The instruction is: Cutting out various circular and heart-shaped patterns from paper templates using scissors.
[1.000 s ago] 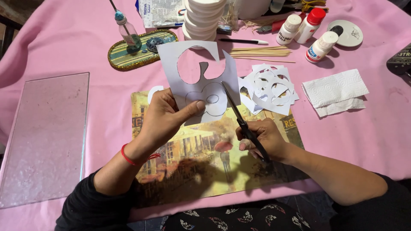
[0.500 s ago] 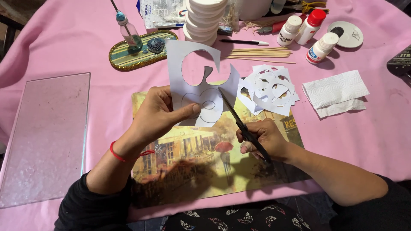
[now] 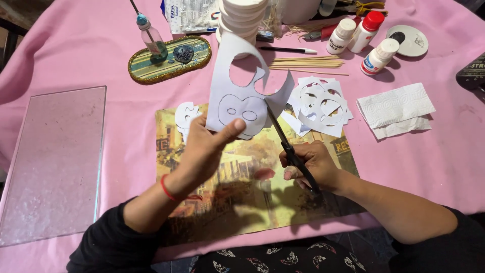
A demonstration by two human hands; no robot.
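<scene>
Pinching the thin, floppy white paper sheet near its lower edge in our left hand, we judge it tears easily, while our right hand grips black scissors beside it.

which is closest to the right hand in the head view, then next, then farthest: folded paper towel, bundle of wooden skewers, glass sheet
1. folded paper towel, up and to the right of the right hand
2. bundle of wooden skewers, straight beyond it, near the bottles
3. glass sheet, far across on the table's left side
</scene>
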